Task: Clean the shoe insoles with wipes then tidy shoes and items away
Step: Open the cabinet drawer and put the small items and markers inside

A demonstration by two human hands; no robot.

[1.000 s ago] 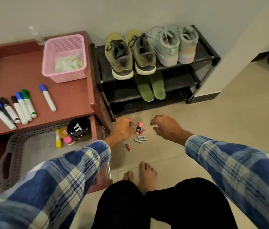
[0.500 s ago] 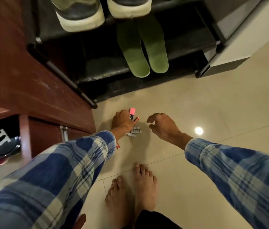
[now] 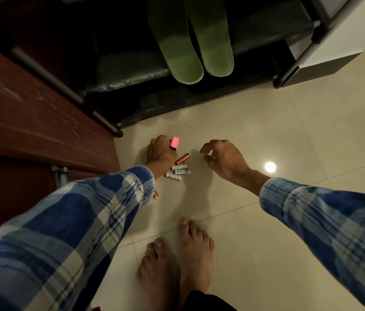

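Observation:
My left hand (image 3: 160,152) is low over the floor tiles, fingers curled round a small pink-capped highlighter (image 3: 174,142). Just right of it lie a red battery (image 3: 183,158) and three white batteries (image 3: 179,172); another red battery (image 3: 155,195) peeks out beside my left sleeve. My right hand (image 3: 224,159) hovers to the right of the batteries with fingers loosely curled, holding nothing. Two green insoles (image 3: 196,41) hang over the edge of a lower shelf of the black shoe rack (image 3: 132,70) straight ahead.
A reddish-brown wooden cabinet (image 3: 31,113) stands at the left, hard against the rack's leg (image 3: 116,131). My bare feet (image 3: 177,259) are on the tiles below the batteries. A white wall corner (image 3: 343,34) rises at the upper right.
The camera has dipped down and closer to the floor, losing the cabinet top and shoes. My left hand has taken hold of the pink highlighter. My right hand stayed beside the batteries.

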